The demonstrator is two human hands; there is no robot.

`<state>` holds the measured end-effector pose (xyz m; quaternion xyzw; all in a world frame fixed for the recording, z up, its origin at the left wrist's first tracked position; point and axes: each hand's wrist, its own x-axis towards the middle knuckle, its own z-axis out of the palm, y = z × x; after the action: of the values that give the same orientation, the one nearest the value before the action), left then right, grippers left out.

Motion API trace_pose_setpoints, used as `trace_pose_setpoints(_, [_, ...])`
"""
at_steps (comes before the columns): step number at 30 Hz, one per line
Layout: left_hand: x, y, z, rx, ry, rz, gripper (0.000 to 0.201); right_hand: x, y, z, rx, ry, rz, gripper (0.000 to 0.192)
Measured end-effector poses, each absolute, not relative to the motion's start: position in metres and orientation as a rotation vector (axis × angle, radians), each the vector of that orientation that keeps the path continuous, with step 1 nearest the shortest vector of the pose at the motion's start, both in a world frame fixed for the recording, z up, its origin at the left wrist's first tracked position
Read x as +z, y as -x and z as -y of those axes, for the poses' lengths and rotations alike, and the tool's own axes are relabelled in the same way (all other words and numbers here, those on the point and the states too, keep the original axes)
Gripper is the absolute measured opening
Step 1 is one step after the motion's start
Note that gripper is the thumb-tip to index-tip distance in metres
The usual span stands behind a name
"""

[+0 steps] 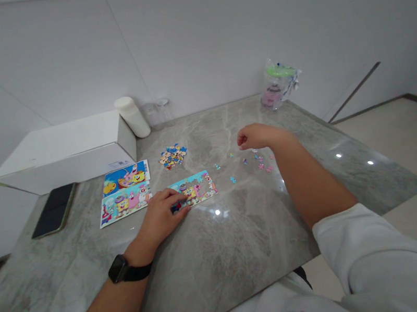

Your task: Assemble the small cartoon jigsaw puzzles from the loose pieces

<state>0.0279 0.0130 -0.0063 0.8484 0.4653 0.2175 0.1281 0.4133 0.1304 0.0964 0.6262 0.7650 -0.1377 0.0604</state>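
Observation:
A partly assembled cartoon jigsaw puzzle point(197, 186) lies on the grey marble table point(227, 248). My left hand point(162, 216), with a black watch on the wrist, rests flat on the puzzle's left end. My right hand point(255, 136) is curled above several scattered pink and blue loose pieces point(259, 161); whether it pinches a piece I cannot tell. A small pile of pieces point(172, 156) sits farther back. Two printed reference pictures point(125, 193) lie left of the puzzle.
A white box point(65, 152) stands at the back left with a white cylinder point(133, 116) and clear jars point(158, 114) beside it. A dark phone point(54, 209) lies at the left. A plastic-wrapped container point(278, 84) stands at the back right corner.

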Motion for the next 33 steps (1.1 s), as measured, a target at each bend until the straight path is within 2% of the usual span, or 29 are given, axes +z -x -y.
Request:
trace_pose_setpoints(6, [-0.002, -0.03, -0.012, 0.646, -2.457, -1.352, 0.028, 0.08, -0.409, -0.138, -0.389, -1.834, -2.194, 0.026])
trace_pose_setpoints(15, [0.002, -0.026, -0.014, 0.952, -2.299, -1.535, 0.024, 0.057, -0.405, -0.142, -0.489, -1.827, -2.048, 0.018])
trace_pose_setpoints(24, [0.001, -0.026, -0.013, 0.947, -2.248, -1.557, 0.027, 0.046, -0.4, -0.143, -0.413, -1.651, -2.165, 0.013])
trace_pose_setpoints(33, [-0.002, -0.026, -0.012, 0.985, -2.235, -1.519, 0.026, 0.045, -0.376, -0.132, -0.452, -1.599, -2.29, 0.027])
